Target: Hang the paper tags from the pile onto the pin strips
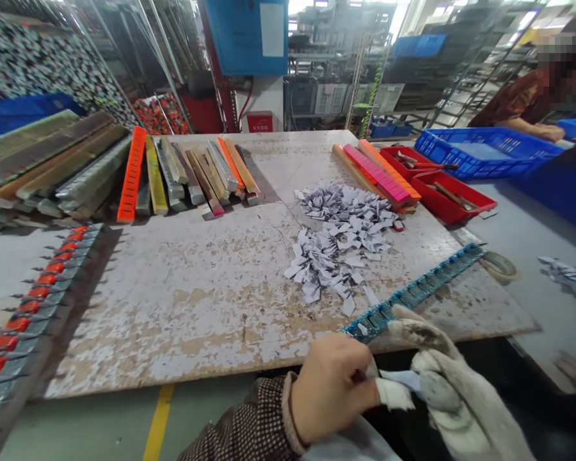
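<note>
My left hand (329,387) is bare, with a white wrap (394,394) at the thumb tip, and its fingers are closed in a pinch. Opposite it, my right hand (454,390) wears a whitish glove and pinches a small pale grey flat piece (406,379). The piece spans the gap between both hands, its left end reaching my left fingertips. Just beyond my hands, a glittery blue slotted bar (415,289) lies slantwise along the table's front. Further back is a heap of small pale cut pieces (340,221).
Slotted bars, one of them bright orange (132,174), line the back left of the worn table (211,288). At left, an orange-topped bar (36,301) carries a row of dark pieces. Red trays (456,195), a blue crate (489,150) and a tape roll (499,264) are right; a person sits beyond.
</note>
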### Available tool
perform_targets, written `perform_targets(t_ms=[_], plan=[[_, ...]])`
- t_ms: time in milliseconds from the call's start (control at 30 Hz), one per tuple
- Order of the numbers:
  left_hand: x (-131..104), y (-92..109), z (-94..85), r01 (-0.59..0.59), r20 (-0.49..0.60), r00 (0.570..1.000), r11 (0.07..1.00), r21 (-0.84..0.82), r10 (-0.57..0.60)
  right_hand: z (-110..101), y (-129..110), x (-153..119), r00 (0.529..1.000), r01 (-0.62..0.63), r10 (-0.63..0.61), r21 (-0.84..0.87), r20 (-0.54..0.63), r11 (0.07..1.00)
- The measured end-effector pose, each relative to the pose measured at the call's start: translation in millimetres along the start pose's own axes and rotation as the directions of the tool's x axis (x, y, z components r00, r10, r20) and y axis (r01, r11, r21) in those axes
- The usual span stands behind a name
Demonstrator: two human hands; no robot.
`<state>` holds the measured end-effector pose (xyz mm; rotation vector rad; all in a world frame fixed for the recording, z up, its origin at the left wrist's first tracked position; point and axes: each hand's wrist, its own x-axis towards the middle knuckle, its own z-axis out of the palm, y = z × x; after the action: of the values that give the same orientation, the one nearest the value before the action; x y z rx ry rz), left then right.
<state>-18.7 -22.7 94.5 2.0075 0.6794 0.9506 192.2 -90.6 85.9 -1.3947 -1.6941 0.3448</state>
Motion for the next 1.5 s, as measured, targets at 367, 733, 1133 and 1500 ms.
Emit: perform_targets(t_ms=[367,733,1133,1500], plan=[[-8.8,-6.0,3.2,-0.061,0.057,0.996,0.996,-0.066,0.065,18.7,-10.6,14.0,0.985,0.009,-0.005,-0.024,0.171,1.000],[-21.9,-55.3,2.3,0.149,-0.015,0.987,0.881,0.449,-0.159,21.2,36.8,72.2,0.902,0.430,-0.316,-0.553,0.294,0.714],[-12.9,-57.2,-14.4,0.146,0.145,0.964,0.902,0.407,-0.222,32.9,52.9,66.0,0.893,0.429,-0.274,-0.491,0.356,0.758],[105.9,-70.9,-28.3,0.206,0.087,0.946,0.786,0.583,-0.312,5.6,66.5,54.0,0.984,0.178,-0.169,-0.346,0.056,0.921]])
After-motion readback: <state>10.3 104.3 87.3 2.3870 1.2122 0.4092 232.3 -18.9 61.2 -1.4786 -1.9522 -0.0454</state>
